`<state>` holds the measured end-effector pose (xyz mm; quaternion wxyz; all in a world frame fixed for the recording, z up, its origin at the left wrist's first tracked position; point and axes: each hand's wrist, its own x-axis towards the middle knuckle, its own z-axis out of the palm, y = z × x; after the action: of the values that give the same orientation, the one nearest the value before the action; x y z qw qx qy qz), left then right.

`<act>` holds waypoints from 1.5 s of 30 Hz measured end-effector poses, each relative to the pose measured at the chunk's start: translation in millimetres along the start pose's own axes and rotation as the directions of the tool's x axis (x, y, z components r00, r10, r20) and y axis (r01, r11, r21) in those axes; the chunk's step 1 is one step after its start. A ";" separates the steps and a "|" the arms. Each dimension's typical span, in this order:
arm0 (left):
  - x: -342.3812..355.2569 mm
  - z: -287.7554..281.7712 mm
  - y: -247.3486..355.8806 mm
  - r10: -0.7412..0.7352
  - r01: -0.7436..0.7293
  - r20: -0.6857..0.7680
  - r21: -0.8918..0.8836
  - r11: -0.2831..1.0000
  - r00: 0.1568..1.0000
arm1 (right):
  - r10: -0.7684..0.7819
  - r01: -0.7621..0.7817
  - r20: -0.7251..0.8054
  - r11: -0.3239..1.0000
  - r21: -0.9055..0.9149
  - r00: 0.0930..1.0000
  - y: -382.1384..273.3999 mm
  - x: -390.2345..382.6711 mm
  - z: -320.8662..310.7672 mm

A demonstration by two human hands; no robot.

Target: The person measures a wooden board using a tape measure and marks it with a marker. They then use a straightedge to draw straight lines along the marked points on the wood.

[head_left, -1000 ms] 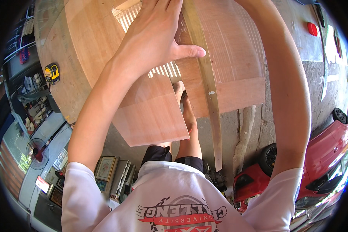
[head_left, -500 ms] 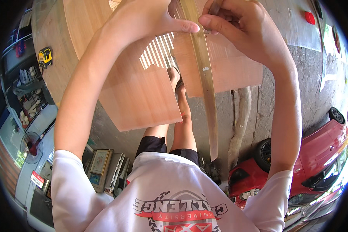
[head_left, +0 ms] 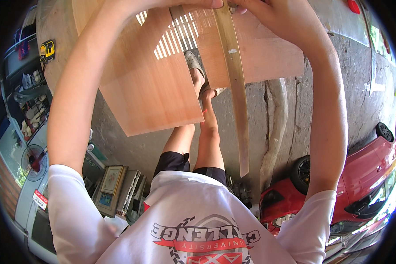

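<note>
A long narrow wooden strip (head_left: 236, 83) runs from between my hands down toward me, with a small white mark on its face. My left hand (head_left: 180, 3) is at the top edge, its thumb tip against the strip's left side; its other fingers are cut off from view. Just right of the strip, my right hand (head_left: 262, 8) has bent fingers close together, and whatever is in them is beyond the frame. Under the strip lie two thin plywood sheets, a larger left sheet (head_left: 156, 99) and a right sheet (head_left: 268, 57).
A yellow and black tape measure (head_left: 47, 51) lies at the far left. My feet stand between the sheets. Framed pictures (head_left: 112, 180) and a fan (head_left: 34, 162) are at the lower left. A red car (head_left: 361, 176) is at the right, near a cracked floor seam (head_left: 275, 127).
My hands, the strip and the sheets sit higher in the picture, so the hands are now largely cut off. A small brown piece pinched in my right hand earlier no longer shows clearly.
</note>
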<state>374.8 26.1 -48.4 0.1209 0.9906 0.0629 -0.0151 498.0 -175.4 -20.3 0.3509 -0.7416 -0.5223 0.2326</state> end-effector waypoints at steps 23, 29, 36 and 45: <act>-3.8 -11.5 9.6 -0.091 0.080 0.101 0.109 0.991 0.991 | 0.079 0.131 -0.468 0.907 0.399 0.880 36.5 -9.7 -21.0; 9.6 -5.1 8.2 -0.100 0.089 0.071 0.143 0.986 0.992 | 0.189 -0.137 -0.886 0.980 0.143 0.424 137.2 -56.0 -162.3; 8.3 -10.9 19.3 -0.194 0.171 0.155 0.146 0.974 0.969 | 0.248 -0.315 -0.662 0.949 0.020 0.707 227.6 -44.5 -189.0; 8.9 -13.5 21.0 -0.138 0.128 0.112 0.093 0.987 0.984 | 0.284 -0.437 -0.616 0.893 -0.110 0.735 270.5 -33.1 -192.6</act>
<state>386.5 10.2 -30.6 0.0807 0.9858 0.1209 -0.0844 789.0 -316.1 -103.2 0.3464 -0.9017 -0.2586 -0.0098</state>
